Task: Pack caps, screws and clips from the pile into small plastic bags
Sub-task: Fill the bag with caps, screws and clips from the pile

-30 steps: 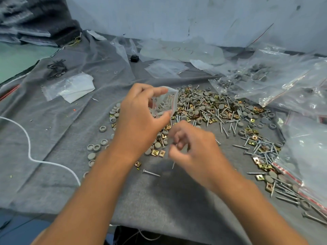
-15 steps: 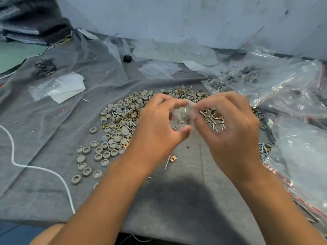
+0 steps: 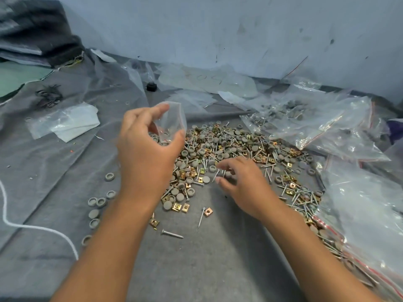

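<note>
Left hand [image 3: 144,153] pinches a small clear plastic bag [image 3: 172,118] above the big pile of grey caps, gold clips and steel screws [image 3: 231,149]; right hand [image 3: 242,182] pinches pieces there. Filled clear bags [image 3: 359,225] lie right; most remains unpacked

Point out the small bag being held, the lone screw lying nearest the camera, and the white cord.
small bag [image 3: 172,118], head view, on its clear front wall.
lone screw [image 3: 172,234], head view, mid-shaft.
white cord [image 3: 39,227], head view, on its curving run.
</note>
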{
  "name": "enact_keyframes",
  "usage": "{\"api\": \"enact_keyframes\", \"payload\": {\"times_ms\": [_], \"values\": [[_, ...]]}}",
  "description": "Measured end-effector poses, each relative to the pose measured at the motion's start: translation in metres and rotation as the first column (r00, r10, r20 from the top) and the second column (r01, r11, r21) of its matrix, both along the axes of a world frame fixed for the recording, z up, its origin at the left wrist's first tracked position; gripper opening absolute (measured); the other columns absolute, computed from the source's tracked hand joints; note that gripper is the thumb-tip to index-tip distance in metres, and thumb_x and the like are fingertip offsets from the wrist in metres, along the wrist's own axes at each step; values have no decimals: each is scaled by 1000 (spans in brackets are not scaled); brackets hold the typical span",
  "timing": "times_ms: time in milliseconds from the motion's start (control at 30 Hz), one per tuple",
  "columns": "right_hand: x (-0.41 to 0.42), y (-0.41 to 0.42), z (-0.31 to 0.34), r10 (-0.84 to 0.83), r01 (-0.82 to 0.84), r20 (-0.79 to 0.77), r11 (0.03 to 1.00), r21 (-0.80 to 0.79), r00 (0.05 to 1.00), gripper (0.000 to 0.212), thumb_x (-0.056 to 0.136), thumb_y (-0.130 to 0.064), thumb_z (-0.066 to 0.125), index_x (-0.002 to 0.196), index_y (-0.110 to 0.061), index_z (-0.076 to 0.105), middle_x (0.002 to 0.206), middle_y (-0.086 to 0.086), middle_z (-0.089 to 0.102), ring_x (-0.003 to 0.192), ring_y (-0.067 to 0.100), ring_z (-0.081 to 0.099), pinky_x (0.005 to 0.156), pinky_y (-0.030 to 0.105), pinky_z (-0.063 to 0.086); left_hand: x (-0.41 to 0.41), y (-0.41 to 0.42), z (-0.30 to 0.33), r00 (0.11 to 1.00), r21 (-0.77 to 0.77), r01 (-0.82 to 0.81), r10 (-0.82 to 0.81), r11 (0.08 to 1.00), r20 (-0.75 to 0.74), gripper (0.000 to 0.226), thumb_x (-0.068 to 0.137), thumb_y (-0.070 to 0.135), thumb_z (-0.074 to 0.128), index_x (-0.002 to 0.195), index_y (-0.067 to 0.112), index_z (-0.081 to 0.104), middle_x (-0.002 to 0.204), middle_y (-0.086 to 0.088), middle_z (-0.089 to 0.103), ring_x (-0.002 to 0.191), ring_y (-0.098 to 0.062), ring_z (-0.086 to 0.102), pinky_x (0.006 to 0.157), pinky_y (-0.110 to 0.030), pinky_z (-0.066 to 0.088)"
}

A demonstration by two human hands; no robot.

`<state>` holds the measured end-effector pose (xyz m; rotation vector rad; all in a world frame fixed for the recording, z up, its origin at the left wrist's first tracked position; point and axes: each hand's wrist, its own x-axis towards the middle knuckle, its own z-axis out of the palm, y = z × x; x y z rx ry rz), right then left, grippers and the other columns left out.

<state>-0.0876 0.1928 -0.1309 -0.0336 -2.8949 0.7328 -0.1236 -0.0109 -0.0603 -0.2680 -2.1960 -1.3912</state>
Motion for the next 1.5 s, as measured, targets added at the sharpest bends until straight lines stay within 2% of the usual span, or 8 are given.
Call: {"api": "enact_keyframes", "payload": {"times_ms": [133, 533, 667, 800, 967, 1100, 1333, 1500], "values": [[-31, -9, 2, 29, -36, 48, 987, 158, 998, 41, 100, -32, 60, 140, -29, 53, 134, -4, 52, 128, 19, 40, 105, 37, 41, -2, 0, 0, 1000, -30, 26, -26, 999, -13, 48, 81, 21, 81, 127, 25, 66, 112, 8, 52, 83, 4, 53, 79, -2, 37], [-41, -24, 15, -44, 23, 82, 969, 247, 996, 21, 88, -33, 67, 105, -23, 59, 95, -2, 57, 82, 18, 52, 66, 31, 38, -7, 0, -5, 997, -53, 78, -78, 996, 16, 50, 78, 18, 83, 126, 21, 68, 110, 7, 54, 91, -1, 53, 80, 0, 34], [-8, -18, 50, -19, -26, -252, 984, -174, 968, 11, 83, -26, 69, 89, -30, 61, 78, -10, 60, 67, 7, 53, 61, 16, 42, -6, 3, -10, 979, -172, 198, -186, 965, 84, 52, 77, 23, 84, 125, 29, 67, 110, 13, 52, 91, 8, 51, 80, -1, 37], [18, -32, 86, 144, -174, -491, 985, -16, 859, 14, 84, -31, 66, 95, -37, 59, 85, -19, 57, 77, 4, 54, 68, 8, 38, -6, 9, -12, 957, -258, 289, -267, 922, 116, 56, 77, 30, 84, 128, 35, 63, 114, 18, 47, 99, 13, 45, 83, -2, 37], [14, -38, 92, 192, -108, -440, 972, 209, 877, 21, 89, -27, 73, 110, -28, 70, 99, -15, 59, 98, 8, 55, 83, 21, 44, -1, 14, -15, 946, -241, 324, -312, 915, 89, 51, 76, 27, 84, 123, 35, 66, 108, 21, 47, 98, 18, 43, 82, 0, 32], [12, -17, 87, 45, -27, -522, 999, 43, 852, 10, 91, -34, 66, 100, -37, 66, 89, -22, 57, 88, 2, 55, 74, 12, 39, -4, 11, -14, 963, -221, 266, -250, 938, 97, 54, 77, 30, 84, 127, 34, 64, 111, 18, 50, 96, 9, 50, 80, 0, 36], [-23, 12, 24, -116, 116, 4, 989, 96, 993, 12, 95, -34, 67, 107, -34, 68, 93, -19, 60, 79, 0, 53, 70, 25, 43, -8, 4, -7, 996, -89, 82, -78, 993, 44, 51, 77, 19, 83, 126, 25, 68, 105, 17, 51, 93, 5, 50, 77, 0, 35], [-50, -2, 11, -113, 102, 33, 965, 243, 993, 21, 94, -45, 66, 110, -32, 71, 105, -8, 59, 99, 15, 56, 77, 31, 47, -7, 2, -6, 996, -87, 84, -80, 993, 47, 51, 77, 20, 83, 126, 24, 69, 106, 14, 52, 94, 4, 51, 79, 1, 34]]}}
